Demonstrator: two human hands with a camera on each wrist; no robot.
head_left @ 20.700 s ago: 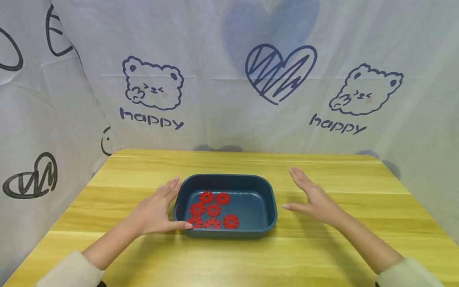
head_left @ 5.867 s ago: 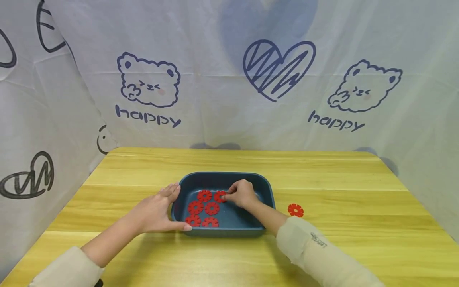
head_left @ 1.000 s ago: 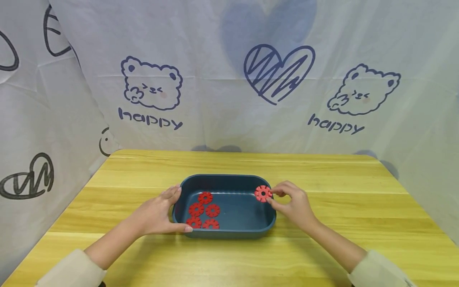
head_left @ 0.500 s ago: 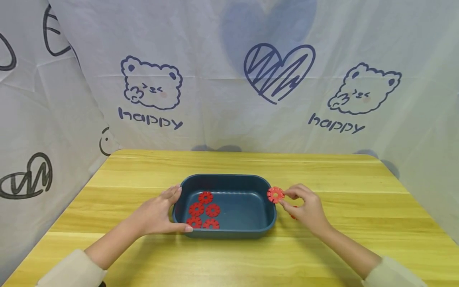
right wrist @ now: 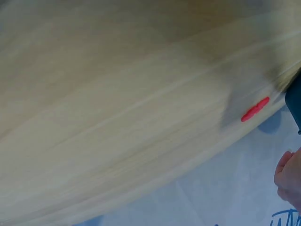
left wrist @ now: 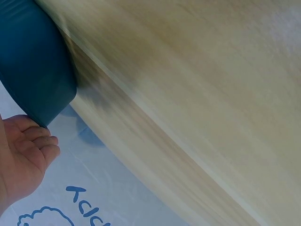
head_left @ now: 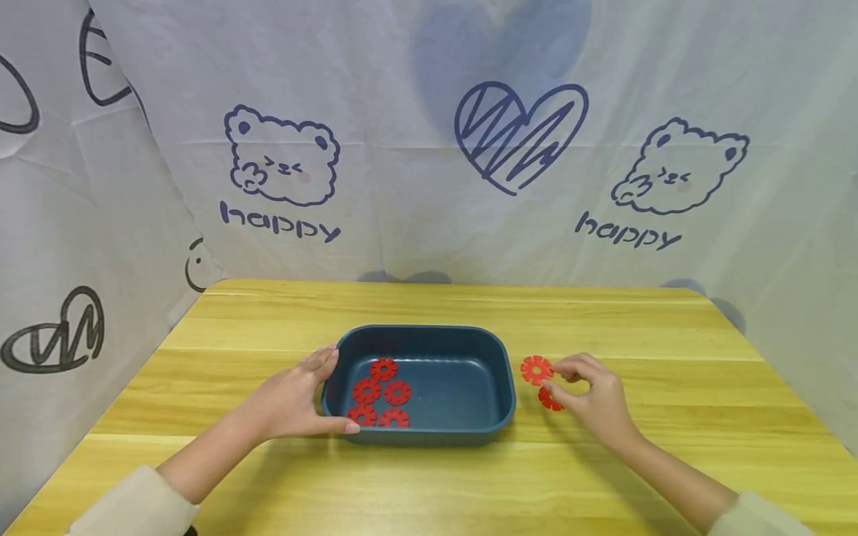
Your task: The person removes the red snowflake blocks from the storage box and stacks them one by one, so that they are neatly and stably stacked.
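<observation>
My right hand [head_left: 599, 402] pinches a red notched building disc [head_left: 528, 370] by its edge, between thumb and fingers, just right of the dark blue box [head_left: 429, 438]. A second red disc [head_left: 548, 400] lies on the table below it, partly covered by the thumb. In the right wrist view that table disc [right wrist: 255, 109] shows as a thin red strip. Around the box's left end my left hand [head_left: 288, 402] holds on, thumb over the near rim. Its curled fingers [left wrist: 40, 136] meet the rim in the left wrist view. Several red discs [head_left: 405, 394] lie inside the box's left half.
The yellow wood-grain table [head_left: 429, 491] runs back to a white cloth [head_left: 395, 208] printed with bears and a heart. More of the cloth hangs along both sides. The box's right half shows bare floor.
The right hand has carried the pinched disc from over the box's right end rightward past the rim, beside the disc on the table. The left hand stays in place.
</observation>
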